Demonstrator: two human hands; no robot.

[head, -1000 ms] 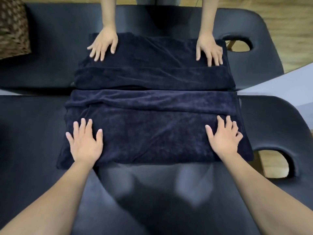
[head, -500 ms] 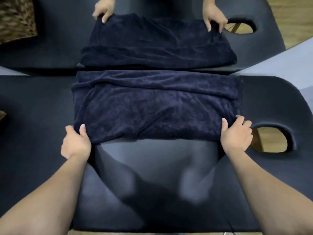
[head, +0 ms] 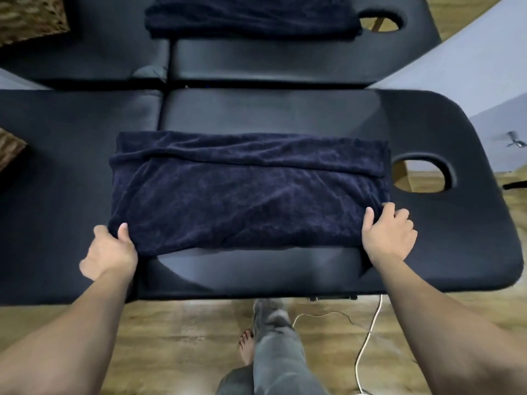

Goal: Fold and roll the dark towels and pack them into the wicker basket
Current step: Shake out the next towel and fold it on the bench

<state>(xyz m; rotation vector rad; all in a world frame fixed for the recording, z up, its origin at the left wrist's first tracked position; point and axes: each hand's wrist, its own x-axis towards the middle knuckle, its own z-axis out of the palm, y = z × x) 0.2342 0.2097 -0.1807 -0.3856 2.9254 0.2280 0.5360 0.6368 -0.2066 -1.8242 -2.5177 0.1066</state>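
Navy terry, folded into a wide band, lies across the middle of the frame: the towel (head: pixel 248 189) rests on the near counter (head: pixel 445 252), with a fold ridge running along its far side. The left hand (head: pixel 112 252) pinches the lower-left corner, thumb on top of the cloth and fingers tucked under. The right hand (head: pixel 389 232) pinches the lower-right corner the same way, thumb on top, fingers curled around the edge. The near edge sags a little between the two grips.

The step in hand looks like another fold, near edge carried up toward the far ridge. To do it well, both corners should rise together and travel at the same pace, with the cloth held taut between them so the sag pulls out. Landing the edge square on the far ridge keeps the band even for rolling, and a flat-palm sweep afterwards would press out trapped air.

A second towel (head: pixel 251 18) lies on the far counter (head: pixel 285 61) at the top of the frame. Woven material at the upper left is probably the basket (head: pixel 28 21), well apart from the towel.
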